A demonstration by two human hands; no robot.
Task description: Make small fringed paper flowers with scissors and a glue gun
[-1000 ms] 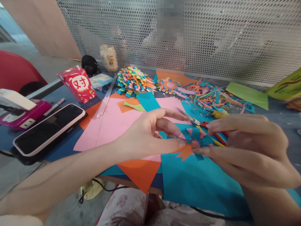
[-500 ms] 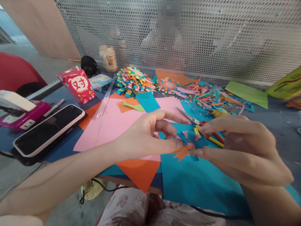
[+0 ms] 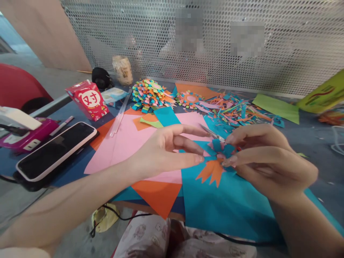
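Workpiece location: the paper flower [image 3: 214, 166] is between the two hands, above the teal sheet [image 3: 223, 211] on the near right of the counter [image 3: 319, 150].

Grip status: the right hand [image 3: 268, 159] has thumb and forefinger pinched on the flower's right side, so that grip appears closed on a petal. The left hand [image 3: 163, 150] brings its thumb to the left edge of the flower; whether this grip is closed cannot be told.

Work complete: teal and pink petals are cut and set around the centre, and some teal ones stand curled upward. An orange fringe with notched ends points to the near side. At the far side, a layered paper dome [image 3: 150, 95] and a fringed paper disc [image 3: 190, 99] appear finished or nearly so. The scrap pile [image 3: 239, 107] (offcuts, evidently) suggests most cutting for this stage is done; the scissors [image 3: 213, 133] lie unheld behind the flower.

Work outstanding: the orange strips lie comparatively flat, so shaping is judged partial. The flower carries few layers compared with the dome.
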